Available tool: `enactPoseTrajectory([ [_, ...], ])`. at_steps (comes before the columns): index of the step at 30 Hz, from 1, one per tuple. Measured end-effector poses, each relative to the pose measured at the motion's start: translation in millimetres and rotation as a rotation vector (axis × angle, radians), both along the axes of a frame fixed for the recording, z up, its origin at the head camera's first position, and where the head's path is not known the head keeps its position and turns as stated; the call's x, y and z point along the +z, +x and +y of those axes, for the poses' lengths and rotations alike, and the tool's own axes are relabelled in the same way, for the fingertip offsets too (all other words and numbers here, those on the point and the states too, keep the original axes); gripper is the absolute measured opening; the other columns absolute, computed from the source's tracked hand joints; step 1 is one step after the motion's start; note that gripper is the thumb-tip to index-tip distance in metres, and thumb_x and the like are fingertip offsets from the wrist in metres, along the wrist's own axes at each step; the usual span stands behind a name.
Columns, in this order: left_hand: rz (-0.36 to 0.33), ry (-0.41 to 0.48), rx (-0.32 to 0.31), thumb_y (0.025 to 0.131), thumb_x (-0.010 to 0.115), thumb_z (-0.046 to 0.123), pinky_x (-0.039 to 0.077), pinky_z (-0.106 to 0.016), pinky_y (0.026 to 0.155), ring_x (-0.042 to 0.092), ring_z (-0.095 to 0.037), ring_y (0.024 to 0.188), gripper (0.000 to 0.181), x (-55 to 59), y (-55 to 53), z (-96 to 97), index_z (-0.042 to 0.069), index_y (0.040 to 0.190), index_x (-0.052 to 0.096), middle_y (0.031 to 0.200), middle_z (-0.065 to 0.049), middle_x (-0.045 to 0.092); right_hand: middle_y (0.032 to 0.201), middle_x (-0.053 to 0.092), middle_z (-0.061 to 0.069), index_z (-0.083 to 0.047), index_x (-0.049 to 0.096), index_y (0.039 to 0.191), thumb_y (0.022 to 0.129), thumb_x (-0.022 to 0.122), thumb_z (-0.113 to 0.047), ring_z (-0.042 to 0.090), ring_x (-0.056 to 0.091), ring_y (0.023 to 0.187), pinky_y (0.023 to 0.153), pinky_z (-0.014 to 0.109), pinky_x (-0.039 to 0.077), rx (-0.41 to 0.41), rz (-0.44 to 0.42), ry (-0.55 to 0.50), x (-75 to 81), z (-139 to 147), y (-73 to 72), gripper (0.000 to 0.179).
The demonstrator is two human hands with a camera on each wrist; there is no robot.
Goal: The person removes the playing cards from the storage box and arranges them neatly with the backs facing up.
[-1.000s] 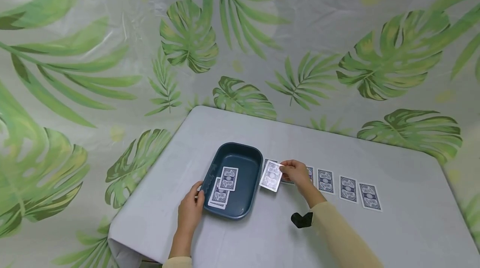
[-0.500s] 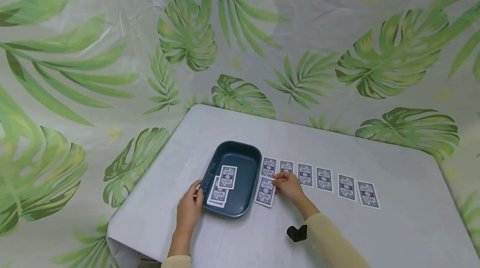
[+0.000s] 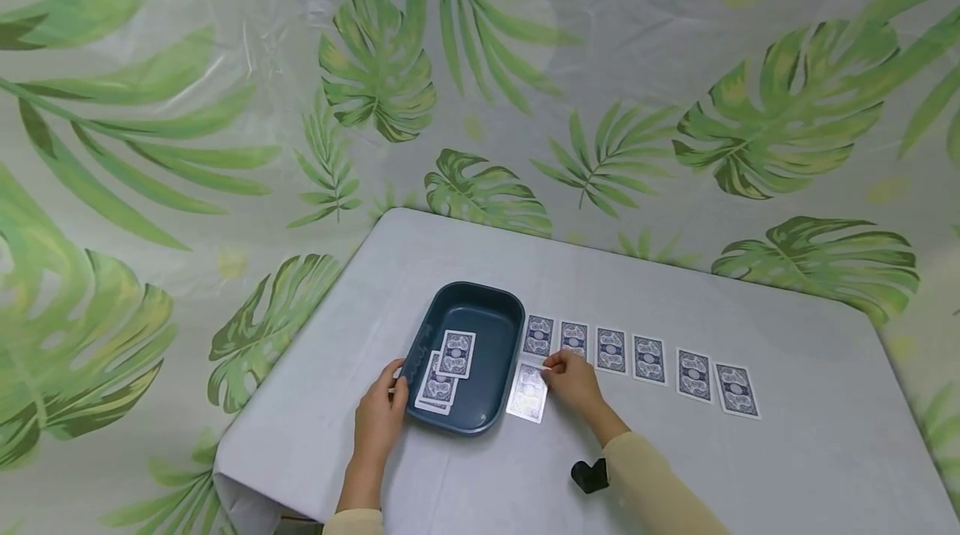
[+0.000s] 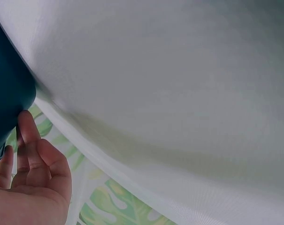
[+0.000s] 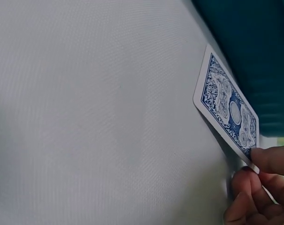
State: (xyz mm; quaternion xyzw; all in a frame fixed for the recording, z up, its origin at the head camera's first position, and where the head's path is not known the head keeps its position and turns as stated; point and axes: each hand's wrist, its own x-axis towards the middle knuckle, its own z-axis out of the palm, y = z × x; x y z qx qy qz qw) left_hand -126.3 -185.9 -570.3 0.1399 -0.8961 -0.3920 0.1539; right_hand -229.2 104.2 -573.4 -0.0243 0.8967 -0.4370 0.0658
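Note:
A dark blue tray stands on the white-covered table, with several playing cards overlapping face down inside it. My left hand grips the tray's left side near its front corner; in the left wrist view its fingers lie against the tray wall. Just right of the tray, my right hand pinches a playing card by a corner between thumb and fingers. The right wrist view shows this card blue-patterned back up, its held end tilted up off the cloth, beside the tray.
Several face-down playing cards lie in a spaced row running right from the tray. A small black object sits at the right sleeve. The table meets a leaf-patterned curtain behind it.
My right hand has brought the card down and toward the front, from overlapping the row's leftmost card to a spot in front of it. The left hand stays at the tray.

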Motion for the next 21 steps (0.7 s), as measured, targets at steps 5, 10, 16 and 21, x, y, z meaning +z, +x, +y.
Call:
enactPoseTrajectory([
  [5, 0.000, 0.002, -0.001, 0.099, 0.053, 0.015, 0.051, -0.045, 0.074, 0.066, -0.025, 0.081, 0.034, 0.8, -0.6, -0.2, 0.010, 0.132, 0.059, 0.102, -0.014, 0.068, 0.078, 0.056, 0.005, -0.001, 0.063, 0.088, 0.084, 0.067, -0.002, 0.020, 0.051, 0.074, 0.066, 0.032, 0.042, 0.015, 0.026, 0.061, -3.0, -0.7, -1.4, 0.005],
  [10, 0.003, -0.003, -0.004, 0.099, 0.053, 0.015, 0.051, -0.045, 0.073, 0.066, -0.025, 0.081, 0.034, 0.6, -0.5, -0.4, 0.010, 0.132, 0.059, 0.102, -0.015, 0.068, 0.078, 0.055, 0.006, 0.000, 0.063, 0.088, 0.084, 0.067, 0.000, 0.021, 0.051, 0.075, 0.067, 0.033, 0.043, 0.009, 0.019, 0.058, -2.3, -1.7, -1.1, 0.005],
  [16, 0.006, -0.002, -0.002, 0.099, 0.053, 0.014, 0.051, -0.045, 0.073, 0.066, -0.025, 0.081, 0.033, 0.5, 0.0, -0.1, 0.009, 0.131, 0.060, 0.101, -0.015, 0.068, 0.079, 0.056, 0.006, 0.000, 0.063, 0.088, 0.084, 0.068, 0.001, 0.021, 0.051, 0.076, 0.069, 0.033, 0.044, 0.004, 0.008, 0.062, -4.7, -2.3, -2.1, 0.007],
  [21, 0.002, 0.002, 0.000, 0.099, 0.053, 0.014, 0.051, -0.045, 0.074, 0.065, -0.025, 0.081, 0.034, 1.1, -0.1, 0.3, 0.009, 0.131, 0.059, 0.102, -0.015, 0.068, 0.080, 0.059, 0.005, 0.000, 0.063, 0.089, 0.084, 0.067, -0.001, 0.020, 0.054, 0.076, 0.070, 0.033, 0.045, -0.007, 0.030, 0.029, -3.1, -3.0, -4.8, 0.006],
])
